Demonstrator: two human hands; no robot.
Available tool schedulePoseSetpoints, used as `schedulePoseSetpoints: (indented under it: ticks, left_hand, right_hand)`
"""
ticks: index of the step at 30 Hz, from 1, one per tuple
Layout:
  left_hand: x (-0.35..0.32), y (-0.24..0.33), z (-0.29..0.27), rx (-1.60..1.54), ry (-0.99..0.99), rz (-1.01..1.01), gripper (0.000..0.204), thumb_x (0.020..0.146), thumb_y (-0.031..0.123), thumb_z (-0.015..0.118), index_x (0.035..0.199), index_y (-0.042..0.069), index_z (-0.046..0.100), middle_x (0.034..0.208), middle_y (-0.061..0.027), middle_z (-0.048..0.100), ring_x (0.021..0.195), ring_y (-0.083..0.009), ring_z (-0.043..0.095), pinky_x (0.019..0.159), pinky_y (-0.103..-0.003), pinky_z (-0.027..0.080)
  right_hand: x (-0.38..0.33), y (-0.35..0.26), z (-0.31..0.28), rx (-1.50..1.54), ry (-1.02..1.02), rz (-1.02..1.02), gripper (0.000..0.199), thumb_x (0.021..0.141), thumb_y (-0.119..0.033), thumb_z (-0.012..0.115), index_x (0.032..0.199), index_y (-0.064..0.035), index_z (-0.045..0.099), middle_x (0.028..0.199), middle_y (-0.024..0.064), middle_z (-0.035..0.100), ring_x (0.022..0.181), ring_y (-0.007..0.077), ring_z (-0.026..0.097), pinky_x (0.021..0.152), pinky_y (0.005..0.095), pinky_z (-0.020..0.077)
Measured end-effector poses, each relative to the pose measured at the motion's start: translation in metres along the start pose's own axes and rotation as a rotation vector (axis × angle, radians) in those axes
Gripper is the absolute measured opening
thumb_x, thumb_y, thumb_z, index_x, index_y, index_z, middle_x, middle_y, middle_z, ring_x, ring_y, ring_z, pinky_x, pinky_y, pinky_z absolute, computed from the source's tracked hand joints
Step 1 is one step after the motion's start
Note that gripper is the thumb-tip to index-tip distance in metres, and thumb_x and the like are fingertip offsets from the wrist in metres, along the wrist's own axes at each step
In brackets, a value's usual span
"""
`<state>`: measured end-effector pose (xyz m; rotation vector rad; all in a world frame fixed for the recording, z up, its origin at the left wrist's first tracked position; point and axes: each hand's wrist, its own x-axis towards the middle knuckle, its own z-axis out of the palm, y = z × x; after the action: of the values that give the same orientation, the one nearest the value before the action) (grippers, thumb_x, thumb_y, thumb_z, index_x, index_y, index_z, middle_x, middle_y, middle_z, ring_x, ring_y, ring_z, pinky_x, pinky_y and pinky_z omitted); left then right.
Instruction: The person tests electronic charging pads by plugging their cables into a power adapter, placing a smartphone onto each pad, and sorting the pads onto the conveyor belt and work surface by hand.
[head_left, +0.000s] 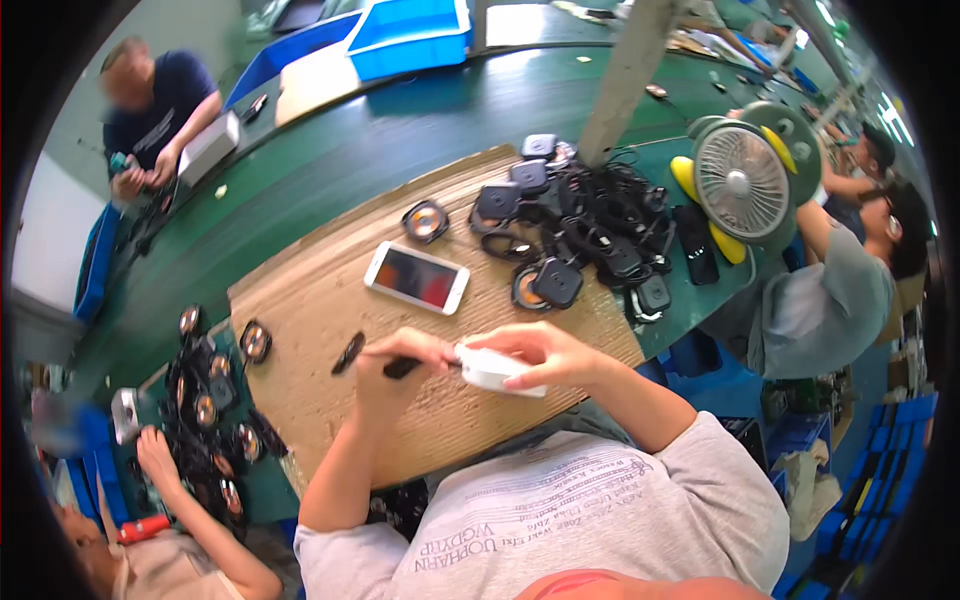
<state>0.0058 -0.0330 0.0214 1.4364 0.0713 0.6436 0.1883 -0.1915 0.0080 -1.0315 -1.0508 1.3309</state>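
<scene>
Left hand (400,362): closed in a pinch around a slim dark tool (402,368), which is held low in the centre of the frame, its tip aimed toward the right.
Right hand (545,352): fingers curled over a small white casing (492,368), which is gripped from above and kept just over the cardboard sheet (330,290).
Key relation: the white casing lies directly to the right of the tool tip, touching or nearly touching it; whether the tip is actually inside the casing cannot be told. The tool's long axis runs left to right across the frame, in line with the casing's near end. The left hand is the one nearer the tool, the right hand the one on the casing.
Loose part: a small black oval piece (348,353) is lying on the cardboard just left of the left hand.
Smartphone (416,277): laid flat above the hands, screen up.
Black parts pile (590,235): heaped with cables in the upper centre, well apart from both hands.
Bench (330,160): green, carrying the cardboard.
Desk fan (745,180): stood at the upper right.
Other people: seated around the bench at the upper left, lower left and right edge.
</scene>
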Motion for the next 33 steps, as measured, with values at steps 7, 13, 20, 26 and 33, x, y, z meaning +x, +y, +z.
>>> schedulePoseSetpoints:
  ticks: [7, 13, 20, 26, 33]
  left_hand:
    - [-0.006, 0.021, 0.014, 0.176, 0.055, -0.055, 0.017, 0.073, 0.007, 0.074, 0.086, 0.002, 0.064, 0.093, -0.0147, 0.068, 0.080, -0.0223, 0.063, 0.075, -0.031, 0.052]
    - [-0.016, 0.032, 0.001, -0.712, 0.162, -0.641, 0.082, 0.070, 0.043, 0.078, 0.130, -0.001, 0.044, 0.129, -0.0193, 0.053, 0.114, -0.0291, 0.052, 0.096, -0.040, 0.043]
    - [-0.012, 0.027, -0.050, -0.910, 0.557, -0.737, 0.077, 0.087, 0.052, 0.060, 0.138, 0.003, 0.032, 0.140, -0.0156, 0.042, 0.129, -0.0293, 0.044, 0.104, -0.046, 0.041]
    - [0.006, 0.041, -0.040, -0.649, 0.852, -0.547, 0.063, 0.090, 0.046, 0.060, 0.132, 0.003, 0.039, 0.131, -0.0131, 0.049, 0.122, -0.0288, 0.050, 0.100, -0.046, 0.043]
    - [-0.031, -0.023, -0.096, 0.402, 0.494, -0.381, 0.051, 0.089, 0.036, 0.063, 0.124, 0.003, 0.045, 0.120, -0.0142, 0.054, 0.109, -0.0303, 0.054, 0.093, -0.043, 0.045]
  right_hand:
    - [-0.005, -0.009, 0.012, -0.036, -0.048, -0.076, 0.055, 0.077, -0.018, 0.072, 0.129, -0.0075, 0.055, 0.112, 0.0063, 0.061, 0.094, 0.0155, 0.055, 0.082, 0.0267, 0.0449]
    - [0.001, -0.016, 0.016, -0.042, -0.010, -0.296, 0.057, 0.076, -0.021, 0.072, 0.129, -0.0100, 0.054, 0.123, 0.0072, 0.056, 0.104, 0.0186, 0.053, 0.089, 0.0303, 0.0425]
    - [0.004, -0.014, 0.014, -0.565, -0.016, -0.495, 0.052, 0.072, -0.025, 0.076, 0.118, -0.0118, 0.059, 0.115, 0.0084, 0.059, 0.104, 0.0259, 0.054, 0.090, 0.0386, 0.0449]
    - [0.047, 0.000, 0.018, -1.090, -0.111, -0.447, 0.047, 0.070, -0.030, 0.077, 0.110, -0.0127, 0.061, 0.110, 0.0093, 0.060, 0.104, 0.0305, 0.054, 0.088, 0.0429, 0.0457]
    - [0.112, 0.029, -0.017, -1.369, 0.323, -0.330, 0.051, 0.075, -0.037, 0.070, 0.117, -0.0105, 0.058, 0.127, 0.0207, 0.052, 0.116, 0.0354, 0.048, 0.095, 0.0469, 0.0391]
